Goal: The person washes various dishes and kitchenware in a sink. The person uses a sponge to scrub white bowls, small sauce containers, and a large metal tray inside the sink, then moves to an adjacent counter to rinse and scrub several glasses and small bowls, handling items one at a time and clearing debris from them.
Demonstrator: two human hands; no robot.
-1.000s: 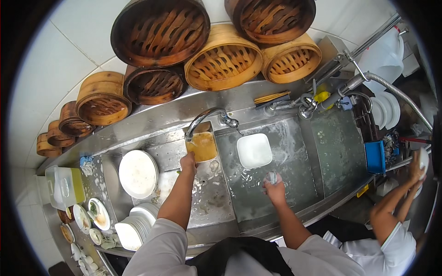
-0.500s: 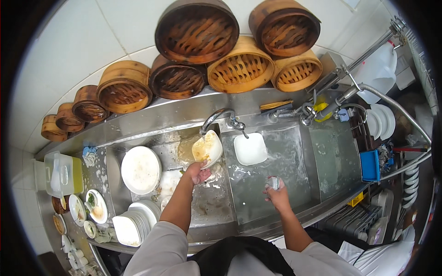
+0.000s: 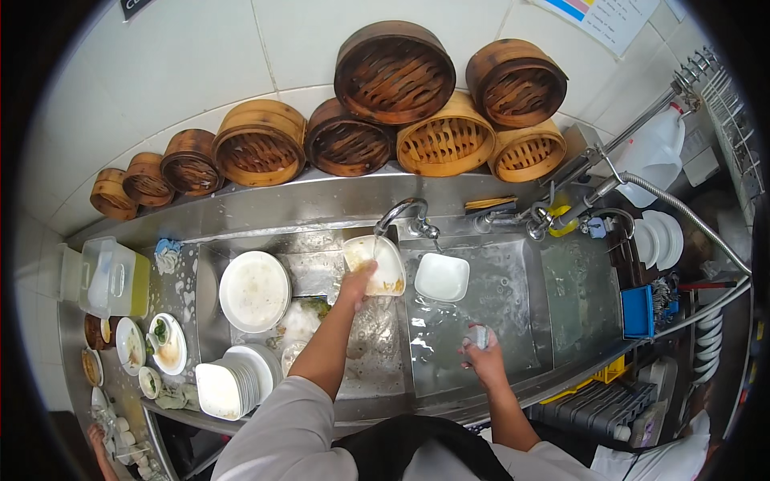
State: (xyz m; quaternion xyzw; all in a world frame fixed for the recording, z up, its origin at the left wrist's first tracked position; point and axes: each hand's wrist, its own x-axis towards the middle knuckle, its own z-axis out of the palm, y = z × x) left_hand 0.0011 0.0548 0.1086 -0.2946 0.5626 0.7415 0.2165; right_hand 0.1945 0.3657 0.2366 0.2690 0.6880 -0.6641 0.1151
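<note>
My left hand (image 3: pixel 357 284) grips a square white dish (image 3: pixel 388 264) with yellow-brown residue, tilted under the running chrome faucet (image 3: pixel 398 208) over the left sink basin. My right hand (image 3: pixel 480 354) is closed on a pale, crumpled pad (image 3: pixel 481 335), held over the water-filled basin (image 3: pixel 511 297). A clean-looking square white dish (image 3: pixel 441 276) lies in that water. To the left are round plates (image 3: pixel 253 289) and a stack of white plates (image 3: pixel 228 389).
Bamboo steamers (image 3: pixel 353 136) line the back ledge. The left counter (image 3: pixel 182 309) holds plastic tubs (image 3: pixel 116 276) and soiled dishes (image 3: pixel 167 349). A blue caddy (image 3: pixel 636 313) and spray hose (image 3: pixel 690 204) are at right. Another person's arm (image 3: pixel 103 449) shows lower left, white clothing (image 3: pixel 674 445) lower right.
My left hand has turned the dish, pouring off its yellowish liquid, and moved slightly right with it. The other person's arms at right have left view; an arm has appeared at lower left.
</note>
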